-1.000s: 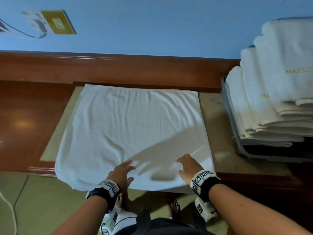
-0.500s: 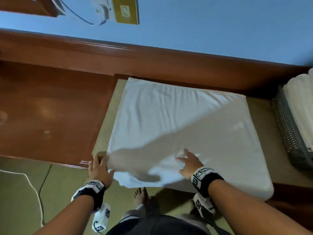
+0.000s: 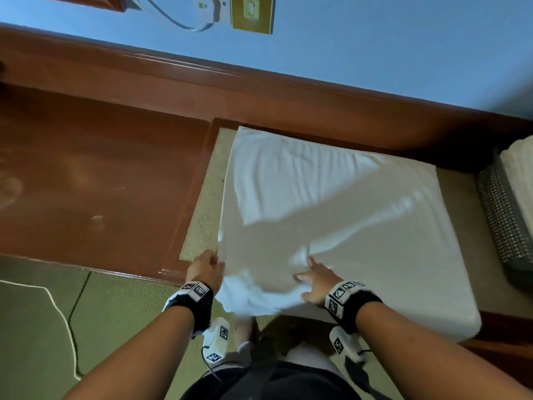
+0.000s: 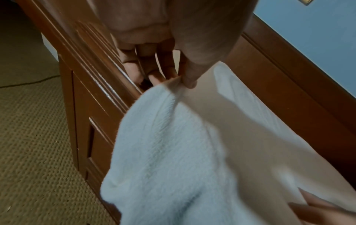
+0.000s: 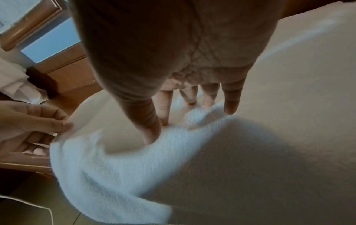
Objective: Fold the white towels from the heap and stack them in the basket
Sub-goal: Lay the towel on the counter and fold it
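Pinched between thumb and fingers of the left hand [image 3: 205,269], the near-left corner of the towel [image 3: 331,215] lifts; the right hand [image 3: 317,281] presses it flat with spread fingers, gripping nothing.

One towel lies spread on the tan mat [image 3: 202,215] of the wooden bench [image 3: 101,180], its near edge hanging over the front. It looks nearly square, its slightly longer axis running from the person toward the wall. Folding seems only begun; the basket [image 3: 503,220] at right already holds folded towels.
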`<state>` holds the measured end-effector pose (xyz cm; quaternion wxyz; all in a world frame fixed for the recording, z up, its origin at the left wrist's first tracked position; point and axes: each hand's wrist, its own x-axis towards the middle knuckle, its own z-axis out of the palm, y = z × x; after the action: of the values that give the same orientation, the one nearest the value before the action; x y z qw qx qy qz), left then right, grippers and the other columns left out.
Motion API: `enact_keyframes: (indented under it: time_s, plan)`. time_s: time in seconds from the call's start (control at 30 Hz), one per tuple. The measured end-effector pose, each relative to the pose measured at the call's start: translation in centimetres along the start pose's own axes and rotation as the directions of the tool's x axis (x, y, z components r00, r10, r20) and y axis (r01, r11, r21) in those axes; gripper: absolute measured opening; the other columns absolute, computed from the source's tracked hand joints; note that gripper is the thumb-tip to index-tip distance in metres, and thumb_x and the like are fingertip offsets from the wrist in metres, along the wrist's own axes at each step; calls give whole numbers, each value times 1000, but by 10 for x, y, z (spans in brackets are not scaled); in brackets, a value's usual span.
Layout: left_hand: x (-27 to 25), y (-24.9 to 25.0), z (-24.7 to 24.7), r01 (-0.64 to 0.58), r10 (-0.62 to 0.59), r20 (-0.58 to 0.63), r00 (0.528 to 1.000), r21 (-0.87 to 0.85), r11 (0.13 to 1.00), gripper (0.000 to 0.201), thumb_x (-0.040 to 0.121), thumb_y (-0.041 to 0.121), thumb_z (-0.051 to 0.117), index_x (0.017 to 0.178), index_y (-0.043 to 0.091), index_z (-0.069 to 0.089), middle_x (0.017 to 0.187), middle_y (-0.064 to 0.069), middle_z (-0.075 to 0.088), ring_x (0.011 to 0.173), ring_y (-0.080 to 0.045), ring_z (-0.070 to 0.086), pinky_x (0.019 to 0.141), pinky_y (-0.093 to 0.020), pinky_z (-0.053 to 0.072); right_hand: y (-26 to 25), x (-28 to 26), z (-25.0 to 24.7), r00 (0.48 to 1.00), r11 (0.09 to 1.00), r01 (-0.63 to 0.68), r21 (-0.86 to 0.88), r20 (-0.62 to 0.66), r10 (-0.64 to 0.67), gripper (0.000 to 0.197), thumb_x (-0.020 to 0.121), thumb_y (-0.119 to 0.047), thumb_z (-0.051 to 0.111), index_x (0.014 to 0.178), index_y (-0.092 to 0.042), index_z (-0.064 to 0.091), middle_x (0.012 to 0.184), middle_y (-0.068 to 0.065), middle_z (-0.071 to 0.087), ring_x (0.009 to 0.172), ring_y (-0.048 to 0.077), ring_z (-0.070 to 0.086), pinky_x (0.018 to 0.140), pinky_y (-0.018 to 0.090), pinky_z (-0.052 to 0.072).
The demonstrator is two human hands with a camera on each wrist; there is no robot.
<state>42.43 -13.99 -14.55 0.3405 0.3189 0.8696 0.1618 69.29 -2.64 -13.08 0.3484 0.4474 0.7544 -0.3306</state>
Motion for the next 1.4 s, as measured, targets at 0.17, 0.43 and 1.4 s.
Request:
enact_keyframes:
  time_s: [0.17,0.43,1.4]
  plan:
    - [1,-4,-6,31,-30,-41,999,22,999,4,94,9,49,92,13,49,86,-8,58,68,-21,52,58,-30,37,0,1,2,1000,999,8,-32,-12,-9,66,92,-37,61,152,-40,34,165,7,-17,154,30,-1,123,42,17]
    - [4,-5,0,-90,62,98,993,311,946,36,87,4,55,120,15,45,129,-10,42,108,-32,57,90,-41,51,12,-4,8,998,997,70,-15,1,-70,80,89,-27,69,156,-35,26,164,6,-22,154,26,-3,122,37,19]
    - [15,17,6,-9,29,194,981,-105,994,28,87,24,56,87,-4,58,74,-12,57,63,-22,50,58,-28,39,9,-1,11,999,999,36,33,-5,-36,83,87,-28,70,156,-37,25,164,7,-21,153,30,-6,121,45,22]
